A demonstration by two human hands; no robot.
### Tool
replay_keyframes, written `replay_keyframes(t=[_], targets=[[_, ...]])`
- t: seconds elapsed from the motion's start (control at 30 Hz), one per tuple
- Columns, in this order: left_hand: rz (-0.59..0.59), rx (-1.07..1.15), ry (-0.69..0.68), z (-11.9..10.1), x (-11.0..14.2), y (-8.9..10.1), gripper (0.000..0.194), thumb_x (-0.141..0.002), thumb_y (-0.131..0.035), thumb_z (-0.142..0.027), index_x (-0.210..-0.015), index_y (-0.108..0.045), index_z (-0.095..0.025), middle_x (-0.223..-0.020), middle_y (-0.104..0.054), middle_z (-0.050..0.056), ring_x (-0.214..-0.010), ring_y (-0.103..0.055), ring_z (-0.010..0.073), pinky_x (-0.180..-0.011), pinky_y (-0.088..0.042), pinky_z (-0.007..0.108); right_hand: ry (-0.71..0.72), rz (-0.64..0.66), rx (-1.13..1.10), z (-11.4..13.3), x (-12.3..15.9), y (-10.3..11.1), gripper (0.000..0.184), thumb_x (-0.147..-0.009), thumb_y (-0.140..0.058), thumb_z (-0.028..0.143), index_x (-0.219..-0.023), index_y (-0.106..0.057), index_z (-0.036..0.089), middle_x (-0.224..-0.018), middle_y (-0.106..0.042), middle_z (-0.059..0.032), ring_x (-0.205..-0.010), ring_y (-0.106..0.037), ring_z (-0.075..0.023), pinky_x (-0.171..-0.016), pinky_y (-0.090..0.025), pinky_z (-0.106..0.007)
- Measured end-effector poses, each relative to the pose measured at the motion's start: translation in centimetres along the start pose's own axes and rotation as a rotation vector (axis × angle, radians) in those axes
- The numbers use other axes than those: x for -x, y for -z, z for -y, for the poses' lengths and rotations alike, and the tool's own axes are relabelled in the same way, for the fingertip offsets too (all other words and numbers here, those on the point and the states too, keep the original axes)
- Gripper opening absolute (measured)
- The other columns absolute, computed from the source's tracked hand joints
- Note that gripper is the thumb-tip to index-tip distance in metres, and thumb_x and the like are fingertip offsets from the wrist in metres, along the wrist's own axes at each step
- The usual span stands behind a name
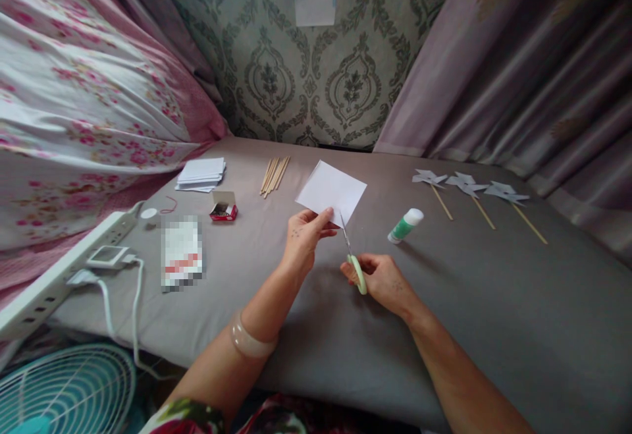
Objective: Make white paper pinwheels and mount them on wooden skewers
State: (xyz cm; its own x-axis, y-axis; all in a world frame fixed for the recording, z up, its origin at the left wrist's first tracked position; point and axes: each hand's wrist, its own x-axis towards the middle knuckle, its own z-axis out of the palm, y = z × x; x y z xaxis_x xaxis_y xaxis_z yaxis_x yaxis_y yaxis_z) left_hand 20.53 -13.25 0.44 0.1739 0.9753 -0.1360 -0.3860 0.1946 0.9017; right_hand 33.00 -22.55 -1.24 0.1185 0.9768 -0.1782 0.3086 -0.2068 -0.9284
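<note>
A square sheet of white paper (332, 187) is pinched at its near edge by my left hand (307, 233), thumb on top and fingers beneath. My right hand (380, 280) grips scissors (359, 274) by their pale green handles. The metal blades reach the near corner of the paper, just right of my left thumb. How far they cut into it is too small to tell. A glue stick (405, 226) with a white cap and green label stands to the right of the paper.
Paper pinwheels on sticks (464, 185) lie at the right. Loose wooden sticks (275, 176), a stack of white paper (200, 174) and an open red box (223, 209) lie towards the left. A power strip (64, 269) with cables and a blue fan (69, 388) border the left edge.
</note>
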Motion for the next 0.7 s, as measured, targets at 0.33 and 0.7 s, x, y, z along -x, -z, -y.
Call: replay_keyframes(t=[0.33,0.7], targets=[[0.012,0.006,0.001,0.02,-0.06,0.13,0.034,-0.055,-0.079,-0.037,-0.067,-0.063,-0.010,-0.059,-0.062,0.003,-0.054,-0.060,0.0114,-0.054,-0.049,0.023,0.003,-0.008,-0.001,-0.13,-0.05,-0.20,0.044,-0.066,-0.067,0.057,-0.056,-0.055,0.016,-0.051,-0.049,0.0031,-0.050,-0.039,-0.0090,-0.048,-0.031,-0.024],[0.011,0.012,0.003,-0.10,0.03,0.00,0.032,-0.055,-0.079,-0.037,-0.065,-0.063,-0.011,-0.058,-0.063,0.003,-0.054,-0.060,0.0119,-0.054,-0.049,0.023,-0.038,-0.052,-0.002,-0.85,-0.37,-0.34,0.044,-0.066,-0.068,0.056,-0.055,-0.054,0.016,-0.052,-0.050,0.0032,-0.049,-0.039,-0.0088,-0.048,-0.029,-0.024]])
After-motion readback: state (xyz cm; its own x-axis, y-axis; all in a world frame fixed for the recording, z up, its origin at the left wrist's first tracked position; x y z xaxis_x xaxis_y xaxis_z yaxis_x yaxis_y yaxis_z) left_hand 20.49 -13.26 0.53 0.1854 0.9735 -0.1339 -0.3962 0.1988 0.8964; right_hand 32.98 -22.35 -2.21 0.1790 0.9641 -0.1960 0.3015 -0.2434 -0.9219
